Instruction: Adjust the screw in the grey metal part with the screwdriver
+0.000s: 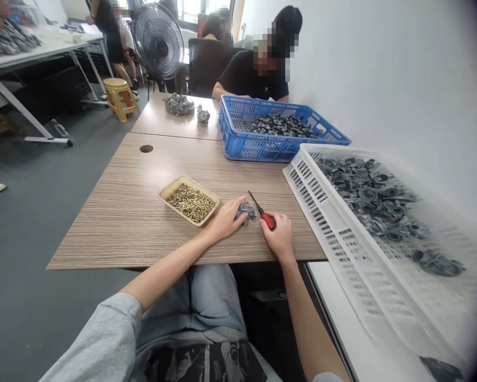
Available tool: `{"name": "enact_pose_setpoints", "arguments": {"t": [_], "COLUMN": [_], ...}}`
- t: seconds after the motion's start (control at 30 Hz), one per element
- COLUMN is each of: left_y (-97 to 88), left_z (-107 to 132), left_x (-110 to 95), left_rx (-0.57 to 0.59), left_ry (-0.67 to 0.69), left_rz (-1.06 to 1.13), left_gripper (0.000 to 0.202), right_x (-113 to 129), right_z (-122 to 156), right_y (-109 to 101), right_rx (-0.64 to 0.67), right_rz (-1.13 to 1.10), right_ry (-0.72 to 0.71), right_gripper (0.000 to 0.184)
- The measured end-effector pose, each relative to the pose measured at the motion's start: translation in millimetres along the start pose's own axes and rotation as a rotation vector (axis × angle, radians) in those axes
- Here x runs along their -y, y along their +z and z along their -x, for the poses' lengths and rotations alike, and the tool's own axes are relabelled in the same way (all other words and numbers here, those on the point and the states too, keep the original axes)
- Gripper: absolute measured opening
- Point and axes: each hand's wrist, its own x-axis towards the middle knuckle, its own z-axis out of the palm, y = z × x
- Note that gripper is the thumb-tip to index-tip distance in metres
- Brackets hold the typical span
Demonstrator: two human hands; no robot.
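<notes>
On the table near its front edge, my left hand (227, 218) is closed round a small grey metal part (246, 211), thumb on the near side and fingers behind. To the right of it, my right hand (280, 236) grips the red handle of a screwdriver (267, 219). The dark shaft points away and to the left, its tip beyond the metal part and apart from it. Left of my left hand stands a cream plastic tray (163, 197) full of brass-coloured screws (191, 201).
A white crate (341, 254) of grey metal parts stands along the right side. Behind it is a blue crate (254, 151) with darker parts. Farther back are a heap of parts (178, 104), a single part (202, 114), a fan (158, 42) and a seated person (254, 74).
</notes>
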Motion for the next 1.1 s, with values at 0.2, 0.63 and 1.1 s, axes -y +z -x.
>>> {"name": "enact_pose_setpoints", "arguments": {"t": [0.2,0.63,1.1], "left_y": [-6.1,-164.0,-151.2], "left_z": [54.3,21.6,12.0], "left_x": [-54.0,-29.1,-20.3], "left_rx": [-0.081,0.248,0.611], "left_ry": [0.098,-0.087,0.051], "left_rz": [-0.453,-0.620,-0.964], "left_gripper": [0.073,0.019,0.022], "right_x": [-4.7,-0.6,-3.2], "right_z": [-1.7,-1.8,-0.7], "right_y": [0.7,-4.5,-9.0], "right_rx": [0.002,-0.084,-0.063], "right_rz": [-0.027,-0.345,-0.520], "right_ry": [-0.020,0.137,0.271], "right_gripper": [0.030,0.030,0.028]}}
